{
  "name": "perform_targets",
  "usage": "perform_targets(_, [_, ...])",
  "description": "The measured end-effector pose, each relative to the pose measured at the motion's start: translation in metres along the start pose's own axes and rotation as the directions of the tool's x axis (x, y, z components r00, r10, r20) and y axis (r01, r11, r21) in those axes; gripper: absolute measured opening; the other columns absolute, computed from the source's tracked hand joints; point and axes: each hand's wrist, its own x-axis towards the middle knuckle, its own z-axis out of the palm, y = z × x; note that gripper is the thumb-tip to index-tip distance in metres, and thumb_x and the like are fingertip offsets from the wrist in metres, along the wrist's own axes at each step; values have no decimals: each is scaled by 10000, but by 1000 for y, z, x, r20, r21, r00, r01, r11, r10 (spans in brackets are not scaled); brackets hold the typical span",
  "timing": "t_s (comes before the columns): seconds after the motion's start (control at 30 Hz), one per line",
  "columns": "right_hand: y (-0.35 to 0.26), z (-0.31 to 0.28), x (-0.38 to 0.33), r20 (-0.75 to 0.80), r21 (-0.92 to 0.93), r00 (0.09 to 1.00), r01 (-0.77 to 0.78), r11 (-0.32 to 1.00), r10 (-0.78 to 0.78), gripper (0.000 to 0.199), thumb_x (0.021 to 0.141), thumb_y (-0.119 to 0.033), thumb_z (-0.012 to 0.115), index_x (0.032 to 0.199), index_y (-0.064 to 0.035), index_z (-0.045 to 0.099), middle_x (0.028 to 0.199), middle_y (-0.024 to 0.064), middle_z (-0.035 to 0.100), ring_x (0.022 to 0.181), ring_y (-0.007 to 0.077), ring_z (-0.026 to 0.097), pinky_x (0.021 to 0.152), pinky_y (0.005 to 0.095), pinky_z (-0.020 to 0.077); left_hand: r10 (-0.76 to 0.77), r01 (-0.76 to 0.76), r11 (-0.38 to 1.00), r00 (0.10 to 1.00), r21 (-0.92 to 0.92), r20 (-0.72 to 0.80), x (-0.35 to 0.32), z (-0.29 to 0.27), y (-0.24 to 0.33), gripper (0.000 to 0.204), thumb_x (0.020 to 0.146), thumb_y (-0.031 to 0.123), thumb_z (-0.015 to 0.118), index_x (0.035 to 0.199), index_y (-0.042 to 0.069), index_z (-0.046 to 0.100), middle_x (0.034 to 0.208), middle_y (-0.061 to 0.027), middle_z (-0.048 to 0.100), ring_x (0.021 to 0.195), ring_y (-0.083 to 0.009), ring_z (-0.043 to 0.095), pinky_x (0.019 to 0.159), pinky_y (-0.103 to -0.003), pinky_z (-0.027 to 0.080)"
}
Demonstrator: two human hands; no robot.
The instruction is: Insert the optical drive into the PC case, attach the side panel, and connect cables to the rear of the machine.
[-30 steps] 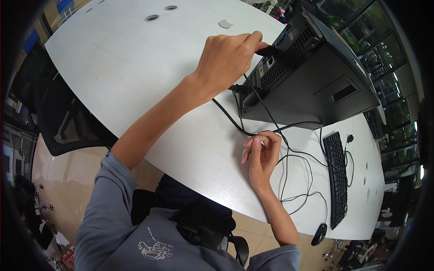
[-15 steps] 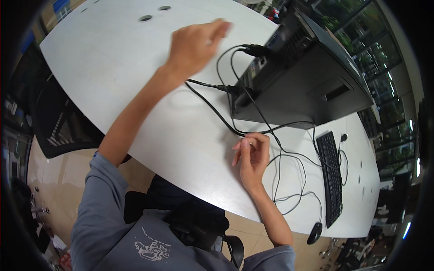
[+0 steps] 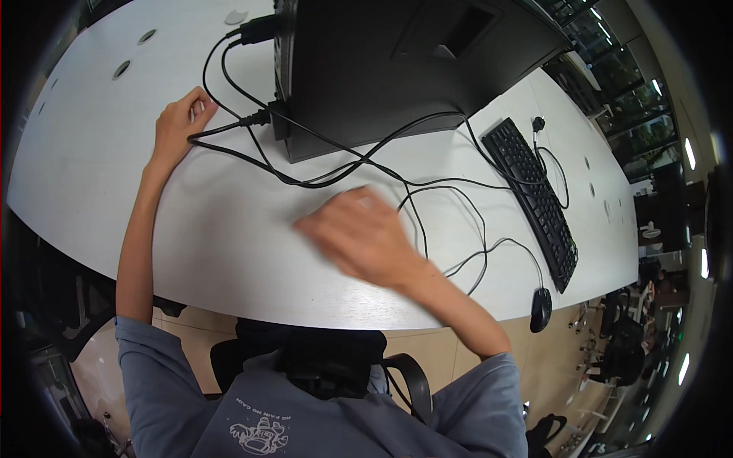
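Observation:
My left hand (image 3: 179, 128) rests on the white table (image 3: 229, 252), its fingers curled loosely and nothing visible in them. Beside its palm is the bend of a black power cable (image 3: 229, 149). That cable's plug (image 3: 256, 118) sits at the back of a black desktop computer case (image 3: 366, 76). Over the table, in front of the cables, my right hand (image 3: 355, 233) is smeared by motion. Its fingers point left, and whether they hold anything is hidden.
Right of the case lies a black keyboard (image 3: 534, 198), with a black mouse (image 3: 540, 309) at the table's near edge. Thin cables (image 3: 482, 229) run in loops between them and the case. Another black connector (image 3: 256, 30) is at the case's upper back. A dark chair (image 3: 412, 382) stands below.
The view has turned, so the case and keyboard appear higher and further left. My left hand has come down beside the cable bend. My right hand has turned over and reached left.

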Motion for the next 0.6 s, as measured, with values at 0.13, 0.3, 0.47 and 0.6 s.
perform_targets(0.13, [89,-51,-19,-650,-186,759,-213,959,42,371,809,66,667,1120,-7,479,929,95,605,786,172,554,743,318,440,-1,1,1000,1000,-7,2,1,0,-8,308,913,388,633,854,87,596,581,-6,422,538,-143,394,531,-325,303])
perform_targets(0.3, [214,-98,-18,-576,642,434,-284,712,693,617,965,-371,632,1370,16,373,1283,141,495,1181,207,484,1045,376,368,57,-58,998,997,-25,-46,2,-1,-8,339,922,406,640,843,82,578,558,5,367,539,-120,353,521,-312,277])
perform_targets(0.47, [254,-98,-32,-7,874,707,-340,347,708,897,875,-391,729,1516,11,247,1544,113,335,1416,250,317,1171,397,234,79,-82,996,992,-32,-99,0,5,-16,310,905,387,662,858,87,595,557,-9,431,521,-132,420,525,-316,339])
perform_targets(0.6, [279,-116,-43,174,842,731,-458,285,660,784,858,-407,737,1465,-60,383,1462,81,457,1359,263,419,1154,432,291,14,-17,999,996,-33,-90,7,10,-14,305,904,392,661,860,95,603,545,-7,444,510,-135,431,529,-322,349])
